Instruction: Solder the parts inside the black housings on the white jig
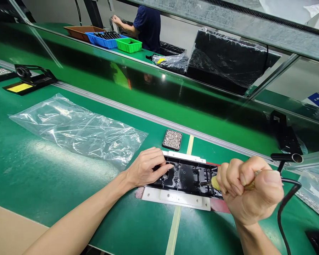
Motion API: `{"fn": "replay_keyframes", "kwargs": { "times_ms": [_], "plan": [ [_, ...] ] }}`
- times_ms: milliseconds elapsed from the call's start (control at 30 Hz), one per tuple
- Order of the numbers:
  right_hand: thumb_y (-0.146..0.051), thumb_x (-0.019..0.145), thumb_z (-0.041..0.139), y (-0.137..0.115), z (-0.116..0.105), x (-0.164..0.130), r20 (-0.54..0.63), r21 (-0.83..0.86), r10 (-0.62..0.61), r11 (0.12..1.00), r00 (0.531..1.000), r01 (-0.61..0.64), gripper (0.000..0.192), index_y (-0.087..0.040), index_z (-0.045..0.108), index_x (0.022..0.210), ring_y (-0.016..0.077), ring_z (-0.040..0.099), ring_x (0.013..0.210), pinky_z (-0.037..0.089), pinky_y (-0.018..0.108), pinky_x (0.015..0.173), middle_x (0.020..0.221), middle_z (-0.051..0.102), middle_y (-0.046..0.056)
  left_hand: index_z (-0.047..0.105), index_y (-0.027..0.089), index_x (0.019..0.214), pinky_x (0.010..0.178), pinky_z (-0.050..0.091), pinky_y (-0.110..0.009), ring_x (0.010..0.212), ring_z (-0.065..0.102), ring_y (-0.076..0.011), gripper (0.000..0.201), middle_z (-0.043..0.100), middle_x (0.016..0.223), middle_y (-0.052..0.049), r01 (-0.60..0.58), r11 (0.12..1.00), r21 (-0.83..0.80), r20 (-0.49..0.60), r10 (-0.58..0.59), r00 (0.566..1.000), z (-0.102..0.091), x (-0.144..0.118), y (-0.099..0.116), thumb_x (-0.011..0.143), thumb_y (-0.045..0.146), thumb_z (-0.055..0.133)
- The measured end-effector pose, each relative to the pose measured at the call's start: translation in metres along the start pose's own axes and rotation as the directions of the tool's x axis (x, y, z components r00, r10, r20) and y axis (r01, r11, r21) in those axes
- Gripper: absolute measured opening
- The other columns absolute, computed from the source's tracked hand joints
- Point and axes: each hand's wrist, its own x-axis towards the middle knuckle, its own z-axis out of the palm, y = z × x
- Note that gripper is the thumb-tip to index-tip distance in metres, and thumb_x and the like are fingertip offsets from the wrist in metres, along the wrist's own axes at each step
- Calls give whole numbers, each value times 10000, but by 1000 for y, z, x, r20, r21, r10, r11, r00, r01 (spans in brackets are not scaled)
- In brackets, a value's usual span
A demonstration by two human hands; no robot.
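Observation:
A long black plastic housing [186, 177], with ribs and small posts inside, lies in a fixture with white side blocks [175, 199]. My left hand [151, 166] is over the housing's left end, fingers curled and thumb pressed in near the index finger; whatever they may hold is hidden. In a fist, my right hand [251, 187] grips a soldering iron [215, 183] by its yellowish handle. The iron's metal tip points left, down into the right part of the housing; exact contact cannot be told. Beyond the housing sits a small black tray [172, 139] of tiny metal pieces.
A clear plastic bag [82, 127] lies flat at left, before a soldering iron stand [33, 79] with a yellow sponge. A black cable [281, 219] loops beside my right hand, near a metal tube [287, 158]. Behind the rail, a person [149, 28] works near coloured bins [129, 45].

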Motion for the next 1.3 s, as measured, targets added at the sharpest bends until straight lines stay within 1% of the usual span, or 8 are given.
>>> {"fn": "replay_keyframes", "kwargs": {
  "times_ms": [267, 367, 533, 867, 1300],
  "plan": [
    [-397, 946, 644, 3, 1, 0, -13, 11, -16, 1000, 1000, 17, 422, -189, 490, 612, 67, 234, 366, 275, 163, 318, 446, 303, -67, 482, 178, 776, 651, 341, -335, 658, 446, -133, 322, 518, 691, 32, -2, 1000, -9, -2, 2, 1000, 0, 0, -2, 1043, 187, 662],
    [-415, 937, 655, 2, 1, 0, -15, 2, -9, 1000, 1000, 9, 440, -187, 482, 603, 68, 250, 365, 280, 165, 320, 442, 316, -64, 480, 177, 772, 653, 345, -333, 661, 452, -132, 328, 519, 691, 34, -3, 1000, -8, -3, 3, 1000, 0, 0, -2, 1041, 189, 668],
    [-407, 940, 639, 2, 1, 0, -25, -1, -22, 1000, 999, 22, 440, -188, 467, 599, 63, 238, 366, 276, 162, 326, 439, 304, -67, 486, 175, 776, 655, 347, -330, 665, 464, -131, 321, 531, 696, 33, -5, 1000, -12, -1, 5, 1000, -1, -1, 0, 1040, 184, 669],
    [-416, 967, 621, 1, 1, 0, -11, -8, -9, 1000, 1000, 9, 460, -187, 442, 610, 60, 226, 369, 269, 161, 336, 449, 299, -67, 487, 175, 774, 655, 350, -335, 667, 450, -129, 323, 520, 697, 35, -1, 1000, -3, 11, 1, 1000, -1, -1, 0, 1045, 191, 661],
    [-419, 949, 631, 0, 0, 0, -15, 0, 8, 1000, 1000, -8, 464, -191, 430, 599, 64, 229, 365, 264, 168, 330, 447, 297, -66, 481, 177, 776, 648, 348, -334, 664, 442, -130, 324, 515, 698, 35, -7, 1000, 9, 2, 7, 1000, 0, 1, 0, 1045, 194, 660]
  ]
}}
